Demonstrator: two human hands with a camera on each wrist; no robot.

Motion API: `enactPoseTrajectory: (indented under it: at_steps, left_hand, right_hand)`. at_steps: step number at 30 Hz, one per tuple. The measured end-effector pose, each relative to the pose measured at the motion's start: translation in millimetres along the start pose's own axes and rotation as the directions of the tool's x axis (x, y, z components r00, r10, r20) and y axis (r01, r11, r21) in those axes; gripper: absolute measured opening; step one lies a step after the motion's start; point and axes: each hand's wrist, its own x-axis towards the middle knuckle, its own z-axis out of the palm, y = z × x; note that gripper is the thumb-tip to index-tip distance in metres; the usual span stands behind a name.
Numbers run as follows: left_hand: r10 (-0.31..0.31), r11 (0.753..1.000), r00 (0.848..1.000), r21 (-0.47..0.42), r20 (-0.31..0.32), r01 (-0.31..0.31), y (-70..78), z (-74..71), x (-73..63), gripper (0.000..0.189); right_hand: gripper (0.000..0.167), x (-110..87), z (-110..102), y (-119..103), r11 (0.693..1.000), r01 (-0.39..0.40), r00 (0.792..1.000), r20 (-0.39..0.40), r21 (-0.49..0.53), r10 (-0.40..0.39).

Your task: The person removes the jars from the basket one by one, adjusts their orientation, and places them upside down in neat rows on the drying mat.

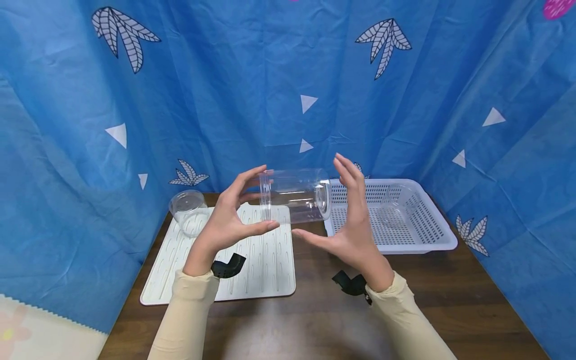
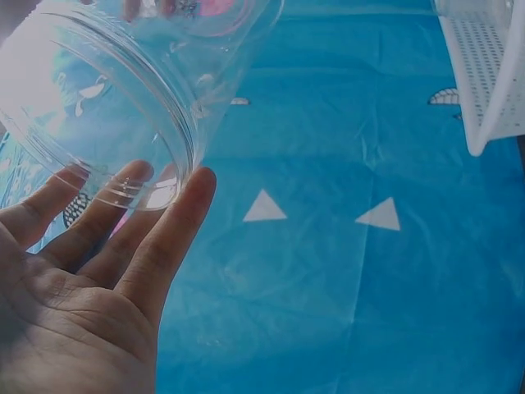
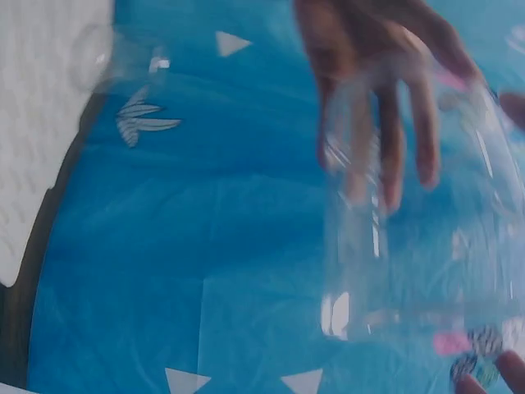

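A clear plastic jar (image 1: 294,195) is held up on its side above the table, its threaded mouth toward the left and its base toward the right. Thumb and fingers of my left hand (image 1: 229,215) grip it round the mouth end. In the left wrist view, the left fingers (image 2: 189,205) lie against the threaded rim of the jar (image 2: 176,107). My right hand (image 1: 355,225) is spread around the base end, fingers straight and thumb out. The right wrist view shows the jar (image 3: 426,246) with the right fingertips (image 3: 509,369) near its base.
On the left, another clear jar (image 1: 189,212) stands on a white ridged drying mat (image 1: 265,270). A white perforated basket (image 1: 432,235) on the right holds a clear container (image 1: 396,207). Both rest on a dark wooden table (image 1: 310,320), with a blue curtain (image 1: 252,100) behind and at the sides.
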Motion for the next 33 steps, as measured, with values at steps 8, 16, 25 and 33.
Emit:
enactPoseTrajectory:
  at_steps: [8,16,25,33]
  left_hand:
    - [-0.014,0.999,1.000,-0.052,0.017,0.015,3.4,0.5,-0.9,0.107]
    - [-0.037,0.995,0.999,-0.087,0.034,0.040,2.6,-0.1,-3.3,0.105]
    - [-0.037,0.992,0.999,-0.118,0.039,0.041,2.6,0.5,-3.6,0.101]
    - [-0.024,0.986,0.999,-0.162,0.042,0.031,1.1,0.7,-5.5,0.102]
  right_hand:
    - [0.124,-2.2,-17.2,18.3,0.877,-0.296,0.952,0.192,0.379,0.238]
    - [0.117,-6.3,-19.0,24.9,0.695,-0.463,0.882,0.368,0.550,0.296]
    - [0.107,-8.4,-16.7,24.9,0.600,-0.492,0.871,0.373,0.632,0.321]
    - [0.106,-7.2,-15.4,23.1,0.601,-0.490,0.872,0.370,0.632,0.321]
